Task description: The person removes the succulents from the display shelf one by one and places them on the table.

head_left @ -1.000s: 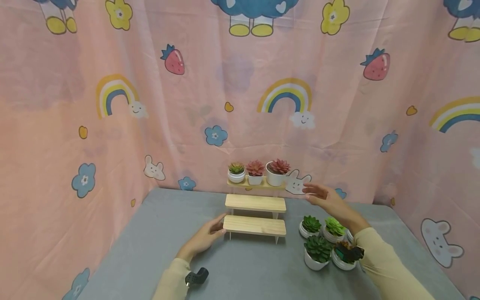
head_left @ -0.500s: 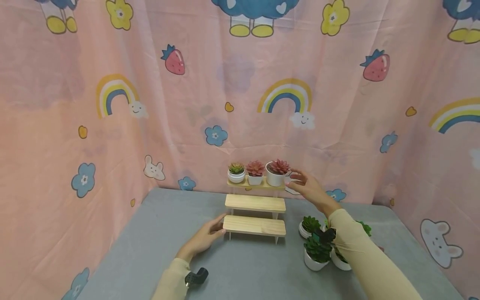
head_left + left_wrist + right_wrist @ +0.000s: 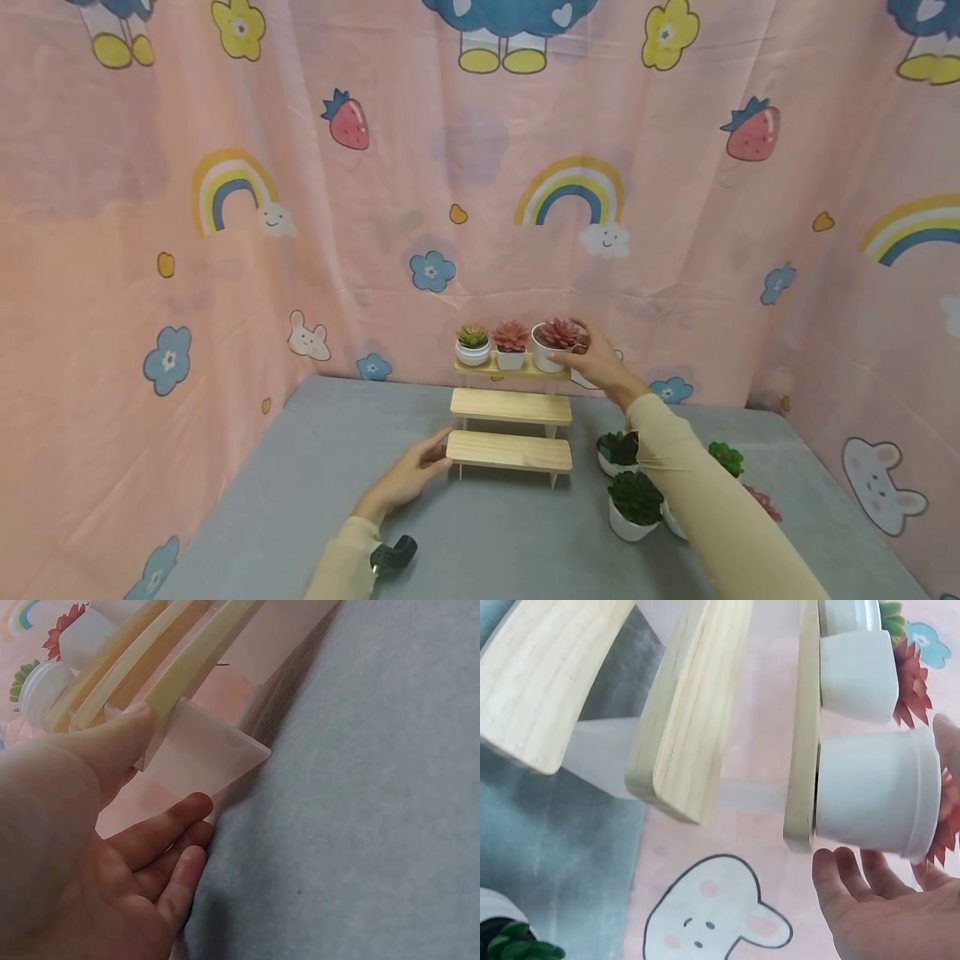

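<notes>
A three-tier wooden stand (image 3: 510, 450) with clear supports stands at the back of the table. On its top tier are three potted succulents: a green one (image 3: 473, 345), a small red one (image 3: 511, 345) and a larger red succulent in a white pot (image 3: 877, 795). My right hand (image 3: 603, 367) holds this larger pot, thumb in front and fingers at its far side. My left hand (image 3: 405, 475) rests against the left end of the lowest tier. In the left wrist view its thumb (image 3: 120, 739) touches the board's end, with relaxed fingers beside the clear support.
Several more potted succulents, among them a dark green one (image 3: 636, 498), stand on the grey table (image 3: 337, 433) at the right, partly hidden by my right sleeve (image 3: 712, 500). A pink patterned curtain (image 3: 480, 250) hangs close behind the stand.
My right hand has moved left from beside the stand to the larger red succulent's pot, and its fingers have come round it. My left hand and the pots look unmoved.
</notes>
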The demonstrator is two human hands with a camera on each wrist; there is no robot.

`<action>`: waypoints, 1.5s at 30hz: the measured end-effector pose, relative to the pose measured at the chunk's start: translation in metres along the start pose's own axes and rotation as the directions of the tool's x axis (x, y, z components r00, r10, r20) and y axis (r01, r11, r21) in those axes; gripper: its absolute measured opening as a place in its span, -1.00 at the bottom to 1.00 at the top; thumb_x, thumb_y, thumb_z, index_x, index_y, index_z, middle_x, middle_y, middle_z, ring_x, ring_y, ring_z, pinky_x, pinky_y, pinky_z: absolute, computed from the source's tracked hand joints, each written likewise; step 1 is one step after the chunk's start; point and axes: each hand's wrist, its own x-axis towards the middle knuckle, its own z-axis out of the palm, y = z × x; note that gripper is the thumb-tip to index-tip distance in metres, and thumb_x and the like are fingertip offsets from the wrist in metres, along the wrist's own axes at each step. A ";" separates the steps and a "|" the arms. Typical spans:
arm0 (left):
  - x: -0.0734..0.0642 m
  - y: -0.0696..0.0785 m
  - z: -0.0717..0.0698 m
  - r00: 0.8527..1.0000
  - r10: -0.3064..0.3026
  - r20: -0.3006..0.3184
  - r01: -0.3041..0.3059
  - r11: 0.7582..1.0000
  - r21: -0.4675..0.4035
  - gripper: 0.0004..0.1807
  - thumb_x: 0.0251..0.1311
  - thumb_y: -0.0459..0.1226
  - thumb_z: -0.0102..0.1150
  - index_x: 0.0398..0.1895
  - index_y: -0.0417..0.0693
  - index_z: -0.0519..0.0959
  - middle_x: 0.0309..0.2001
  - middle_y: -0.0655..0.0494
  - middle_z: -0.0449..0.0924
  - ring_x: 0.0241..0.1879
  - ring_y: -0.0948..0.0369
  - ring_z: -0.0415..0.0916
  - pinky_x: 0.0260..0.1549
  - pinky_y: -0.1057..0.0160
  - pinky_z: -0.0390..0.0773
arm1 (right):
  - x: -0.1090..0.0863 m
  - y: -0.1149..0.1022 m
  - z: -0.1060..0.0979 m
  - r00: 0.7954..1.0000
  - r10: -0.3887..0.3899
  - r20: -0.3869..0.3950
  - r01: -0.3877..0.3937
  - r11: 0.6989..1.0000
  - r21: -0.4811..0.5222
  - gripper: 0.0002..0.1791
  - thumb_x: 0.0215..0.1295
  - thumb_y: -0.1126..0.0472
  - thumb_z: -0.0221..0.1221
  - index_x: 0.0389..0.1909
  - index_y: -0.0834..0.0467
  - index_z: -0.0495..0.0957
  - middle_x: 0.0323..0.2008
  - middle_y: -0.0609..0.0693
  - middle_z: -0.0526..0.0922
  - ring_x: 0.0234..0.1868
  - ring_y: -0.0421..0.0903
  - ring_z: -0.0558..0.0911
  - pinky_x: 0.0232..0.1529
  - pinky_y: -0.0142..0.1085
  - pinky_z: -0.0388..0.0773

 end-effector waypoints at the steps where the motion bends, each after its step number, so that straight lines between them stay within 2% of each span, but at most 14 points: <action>1: 0.000 0.000 0.000 1.000 0.000 0.001 0.000 1.000 -0.006 -0.34 0.50 -0.09 0.06 0.59 0.06 0.17 0.37 -0.28 0.44 0.40 -0.19 0.38 0.40 -0.24 0.33 | 0.001 -0.001 0.002 1.000 -0.007 -0.003 0.007 1.000 0.000 -0.01 0.37 0.18 0.27 0.62 0.16 -0.16 0.50 0.35 0.20 0.43 0.27 0.35 0.38 0.05 0.40; 3: 0.000 -0.001 0.000 1.000 0.001 0.000 -0.001 1.000 -0.007 -0.34 0.50 -0.09 0.06 0.59 0.07 0.16 0.37 -0.27 0.45 0.40 -0.18 0.38 0.40 -0.23 0.33 | 0.002 -0.003 0.005 1.000 -0.013 -0.015 0.013 1.000 -0.004 -0.05 0.38 0.18 0.27 0.61 0.19 -0.10 0.48 0.33 0.24 0.41 0.24 0.36 0.35 0.01 0.41; 7: 0.000 0.002 0.000 1.000 0.000 0.000 0.000 1.000 -0.010 -0.34 0.50 -0.11 0.05 0.59 0.06 0.17 0.37 -0.26 0.44 0.40 -0.17 0.38 0.40 -0.22 0.34 | 0.003 -0.004 0.007 0.999 0.011 -0.035 -0.011 1.000 0.010 -0.08 0.38 0.16 0.28 0.59 0.20 -0.04 0.50 0.31 0.21 0.46 0.24 0.30 0.44 0.11 0.34; 12: -0.001 0.005 0.001 1.000 -0.009 -0.003 0.009 1.000 -0.016 -0.35 0.50 -0.13 0.05 0.59 0.04 0.17 0.36 -0.27 0.45 0.39 -0.18 0.39 0.40 -0.23 0.34 | 0.003 -0.004 0.008 0.998 0.033 -0.048 -0.033 0.999 0.006 -0.07 0.37 0.12 0.29 0.59 0.20 -0.03 0.50 0.32 0.20 0.48 0.26 0.29 0.47 0.15 0.30; 20: -0.004 0.004 0.001 1.000 -0.021 -0.004 0.021 1.000 -0.002 -0.34 0.50 -0.12 0.05 0.59 0.03 0.17 0.37 -0.29 0.43 0.40 -0.21 0.36 0.40 -0.25 0.33 | 0.001 -0.003 0.008 0.998 0.045 -0.047 -0.046 0.999 -0.024 -0.13 0.36 0.12 0.31 0.55 0.22 0.07 0.44 0.31 0.31 0.43 0.25 0.36 0.43 0.13 0.37; 27: -0.003 0.000 0.001 1.000 0.000 0.003 0.000 1.000 -0.003 -0.34 0.51 -0.11 0.04 0.60 0.04 0.15 0.37 -0.28 0.43 0.40 -0.21 0.36 0.39 -0.25 0.33 | -0.003 -0.004 0.006 0.997 0.058 -0.050 -0.058 0.998 -0.017 -0.08 0.34 0.12 0.32 0.56 0.27 0.02 0.48 0.34 0.22 0.49 0.28 0.27 0.48 0.17 0.27; 35: -0.001 0.002 0.000 1.000 -0.001 -0.001 0.001 1.000 -0.014 -0.34 0.50 -0.12 0.06 0.59 0.01 0.17 0.38 -0.30 0.42 0.41 -0.21 0.36 0.39 -0.25 0.33 | -0.007 -0.007 -0.003 0.998 0.042 -0.035 -0.043 0.999 -0.029 -0.08 0.36 0.13 0.30 0.56 0.27 0.00 0.47 0.35 0.24 0.46 0.28 0.30 0.42 0.16 0.35; 45: -0.001 0.002 -0.001 1.000 -0.008 -0.005 0.008 1.000 0.002 -0.34 0.50 -0.12 0.06 0.59 0.00 0.17 0.38 -0.30 0.42 0.41 -0.21 0.36 0.39 -0.25 0.34 | -0.014 -0.012 -0.011 0.999 0.028 -0.040 -0.029 0.999 -0.025 -0.08 0.33 0.19 0.32 0.54 0.30 -0.01 0.47 0.36 0.22 0.46 0.29 0.29 0.46 0.18 0.29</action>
